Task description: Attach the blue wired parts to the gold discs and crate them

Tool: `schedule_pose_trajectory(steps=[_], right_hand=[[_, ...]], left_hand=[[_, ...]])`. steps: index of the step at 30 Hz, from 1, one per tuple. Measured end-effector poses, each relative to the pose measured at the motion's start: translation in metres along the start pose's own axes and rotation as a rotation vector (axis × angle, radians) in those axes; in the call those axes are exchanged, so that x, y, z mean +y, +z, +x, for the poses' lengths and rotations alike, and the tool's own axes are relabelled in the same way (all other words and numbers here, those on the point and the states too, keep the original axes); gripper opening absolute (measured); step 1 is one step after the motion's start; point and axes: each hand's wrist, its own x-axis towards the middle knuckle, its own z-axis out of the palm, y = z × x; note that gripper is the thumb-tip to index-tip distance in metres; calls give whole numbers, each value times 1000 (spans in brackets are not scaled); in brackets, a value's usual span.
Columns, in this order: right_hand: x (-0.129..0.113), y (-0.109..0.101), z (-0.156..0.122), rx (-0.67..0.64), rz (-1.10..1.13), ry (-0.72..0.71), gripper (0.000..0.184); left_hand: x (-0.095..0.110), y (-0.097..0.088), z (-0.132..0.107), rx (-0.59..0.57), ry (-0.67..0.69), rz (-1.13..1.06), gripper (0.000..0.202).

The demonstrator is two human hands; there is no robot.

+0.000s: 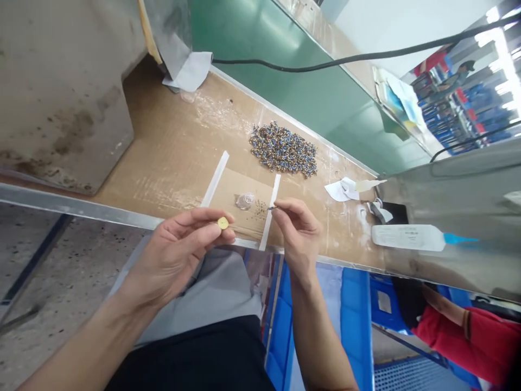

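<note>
My left hand [183, 247] pinches a small round yellow disc [222, 222] between thumb and fingertips, above the near edge of the workbench. My right hand [296, 231] holds a thin pointed tool [272, 207] whose tip points left, toward a small clear dish [245, 201] and a scatter of tiny dark specks on a cardboard pad [236, 187]. The pad is framed by two white strips [214, 179]. A pile of small blue and metallic parts [284, 149] lies farther back on the bench.
A white squeeze bottle with a blue nozzle [411, 238] lies at the right, near torn white paper scraps [344, 190]. A grey metal box [65, 92] stands at the left. Behind runs a green conveyor belt [293, 81] with a black cable over it. Another person's red sleeve [480, 339] shows lower right.
</note>
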Motion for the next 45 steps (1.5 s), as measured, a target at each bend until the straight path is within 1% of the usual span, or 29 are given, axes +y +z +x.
schedule_pose_trajectory(steps=[2,4,7,12,19,23,27,31,38,45], right_hand=[[-6,7,4,-34,25,-17,9],[-8,13,9,-68,7,-32,9],[-3,16,15,-108,-37,-89,8],[4,16,21,-138,-144,-199,9],[5,21,28,-120,-248,-368,13],[5,24,27,-77,-344,-482,13],[5,25,26,-81,-399,-553,17],[4,27,25,-106,-385,-592,20],[2,27,26,-103,-422,-600,21],[0,27,26,-99,-437,-570,19]], left_hand=[[-2,-1,4,23,34,-4,23],[-5,-2,7,47,69,-26,21],[-11,-4,8,74,97,-61,19],[-19,-5,5,110,104,-38,22],[-18,0,5,126,116,-32,25],[-20,-1,4,122,120,-29,21],[-21,-3,3,115,121,-15,19],[-21,-2,4,117,114,-29,20],[-19,0,4,115,117,-37,20],[-19,-1,4,123,114,-27,21]])
